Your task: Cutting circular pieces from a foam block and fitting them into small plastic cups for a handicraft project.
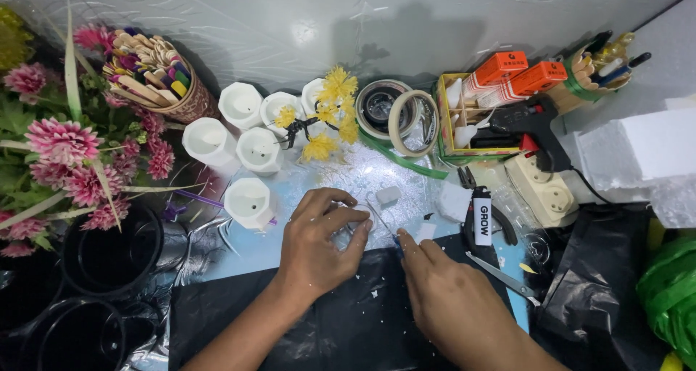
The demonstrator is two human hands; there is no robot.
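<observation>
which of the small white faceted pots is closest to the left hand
The small white faceted pot standing alone at the front, just left of the left hand. The other white pots cluster farther back, beside the yellow artificial flower sprig.

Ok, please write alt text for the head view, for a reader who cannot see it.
Two bare hands meet over a cluttered craft table: the left hand holds a small clear piece, and the right hand touches it with a thin tool. Around them are white pots, a yellow artificial flower, tape rolls and pink flowers.
</observation>
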